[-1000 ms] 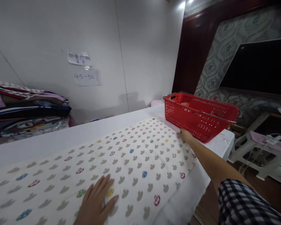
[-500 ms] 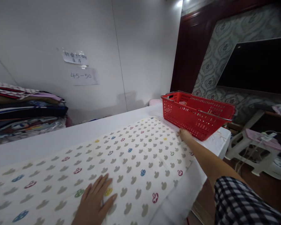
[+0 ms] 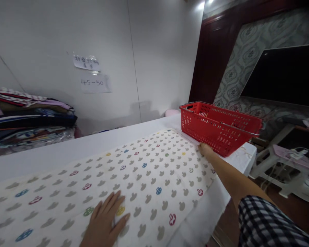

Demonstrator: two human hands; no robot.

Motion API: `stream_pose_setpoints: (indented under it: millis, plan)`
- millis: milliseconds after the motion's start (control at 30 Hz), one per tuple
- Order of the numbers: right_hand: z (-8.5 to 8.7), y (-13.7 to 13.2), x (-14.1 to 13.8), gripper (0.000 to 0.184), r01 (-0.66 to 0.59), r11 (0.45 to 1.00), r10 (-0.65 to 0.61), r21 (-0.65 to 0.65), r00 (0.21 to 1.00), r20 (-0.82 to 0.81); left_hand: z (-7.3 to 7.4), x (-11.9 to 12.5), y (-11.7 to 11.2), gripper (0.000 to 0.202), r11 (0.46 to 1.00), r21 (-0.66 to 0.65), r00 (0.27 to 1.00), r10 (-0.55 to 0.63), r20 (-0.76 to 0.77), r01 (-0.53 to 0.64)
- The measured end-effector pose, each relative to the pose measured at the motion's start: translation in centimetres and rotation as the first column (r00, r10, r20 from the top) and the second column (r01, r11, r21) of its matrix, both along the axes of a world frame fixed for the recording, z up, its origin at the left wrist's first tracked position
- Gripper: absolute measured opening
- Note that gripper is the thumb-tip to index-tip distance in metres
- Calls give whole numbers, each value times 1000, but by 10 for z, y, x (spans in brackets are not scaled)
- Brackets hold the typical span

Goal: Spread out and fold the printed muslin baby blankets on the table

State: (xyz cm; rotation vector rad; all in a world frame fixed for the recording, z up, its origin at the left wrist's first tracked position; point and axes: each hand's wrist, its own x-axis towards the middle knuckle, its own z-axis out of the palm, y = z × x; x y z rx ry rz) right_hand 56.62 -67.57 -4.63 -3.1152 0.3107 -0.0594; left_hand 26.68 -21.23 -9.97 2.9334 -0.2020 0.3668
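A long white cloth (image 3: 134,175) printed with grey and coloured mushroom shapes lies spread over the table, with small wrinkles. My left hand (image 3: 104,218) rests flat on its near part, palm down, fingers stretched and thumb apart. Reaching out to the cloth's far right end, my right hand (image 3: 205,150) has its fingers curled in at the edge, close beside a red basket (image 3: 216,132). The fingertips of that hand are partly hidden, but it appears to pinch the cloth's edge.
The red perforated basket with metal handles stands at the far end of the white-covered table (image 3: 90,150). Folded clothes (image 3: 28,118) are piled at the left against the wall. Right of the table are a plastic stool (image 3: 289,159) with cables and a wall screen (image 3: 285,77).
The camera has turned slightly, so the whole scene sits a little further right. Both hands keep their places on the cloth.
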Motion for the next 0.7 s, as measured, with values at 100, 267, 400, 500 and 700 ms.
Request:
stream_pose_setpoints:
  millis: [100,267,400,500,700]
  plan:
    - [-2,0,-1,34,3,1000,-2,-5,998,61,1,0,-1,53,1000,-3,1000,-1,-7,1]
    - [-3,-3,1,35,44,999,-44,5,998,40,1,0,-2,55,1000,9,1000,4,-20,-4]
    - [-1,-3,10,32,-4,999,7,47,998,-56,1,0,-3,53,1000,10,1000,11,-24,-10]
    - [1,5,19,32,-53,997,57,61,996,-63,2,0,-3,52,1000,3,1000,16,-17,-16]
    - [0,29,43,29,-99,995,100,32,994,-43,0,0,0,51,999,32,1000,-1,17,0]
